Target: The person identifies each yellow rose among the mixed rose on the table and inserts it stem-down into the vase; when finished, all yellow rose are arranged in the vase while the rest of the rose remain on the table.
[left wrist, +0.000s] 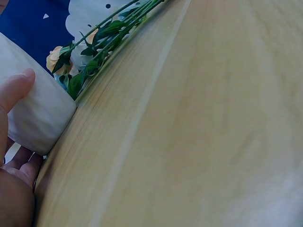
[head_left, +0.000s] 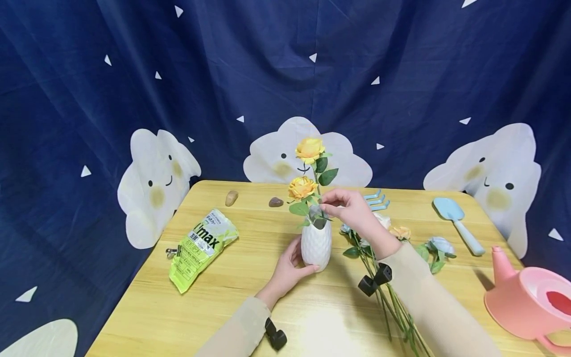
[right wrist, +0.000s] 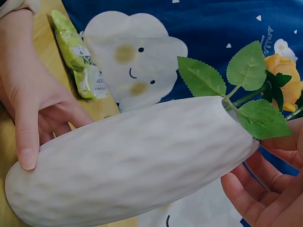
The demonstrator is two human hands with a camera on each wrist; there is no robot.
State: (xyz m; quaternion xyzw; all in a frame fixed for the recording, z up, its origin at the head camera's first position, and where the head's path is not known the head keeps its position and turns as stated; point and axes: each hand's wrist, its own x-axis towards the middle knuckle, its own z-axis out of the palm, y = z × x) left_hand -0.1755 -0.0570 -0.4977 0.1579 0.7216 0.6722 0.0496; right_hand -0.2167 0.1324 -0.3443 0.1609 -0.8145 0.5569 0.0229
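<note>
A white textured vase (head_left: 316, 248) stands upright on the table, two yellow artificial roses rising from its mouth. The upper rose (head_left: 310, 150) has a longer stem than the lower rose (head_left: 302, 188). My left hand (head_left: 287, 271) holds the vase low down, thumb on the near side, as the left wrist view also shows on the vase wall (left wrist: 40, 106). Just above the rim, my right hand (head_left: 352, 210) pinches a rose stem between thumb and forefinger. In the right wrist view green leaves (right wrist: 262, 118) spread over the rim and partly hide the stem.
Right of the vase lie loose artificial flowers with long stems (head_left: 397, 310), partly under my right forearm. A blue rake (head_left: 376, 200), blue trowel (head_left: 459, 225) and pink watering can (head_left: 519, 302) are farther right. A green bag (head_left: 202, 250) and two stones (head_left: 231, 198) lie left and behind.
</note>
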